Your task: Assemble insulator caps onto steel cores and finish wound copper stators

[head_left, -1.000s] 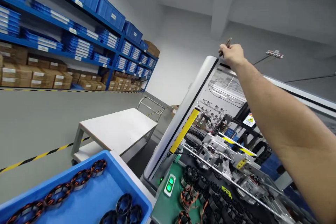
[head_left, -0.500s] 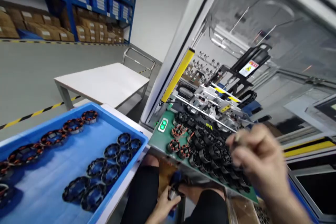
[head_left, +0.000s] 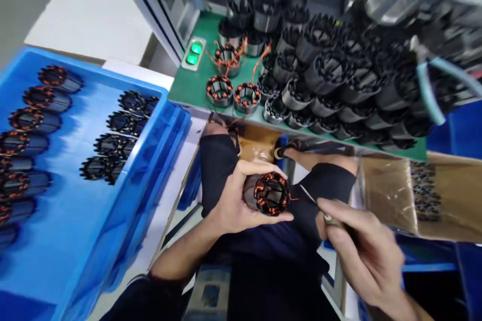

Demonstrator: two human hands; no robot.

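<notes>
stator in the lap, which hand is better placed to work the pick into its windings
Right. The right hand holds the thin pick, its tip beside the stator; the left hand grips the stator.

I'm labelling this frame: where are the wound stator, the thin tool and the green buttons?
wound stator (head_left: 268, 194), head view, on its copper-wound face.
thin tool (head_left: 309, 197), head view, on its metal shaft.
green buttons (head_left: 194, 53), head view, between the two lit buttons.
</notes>
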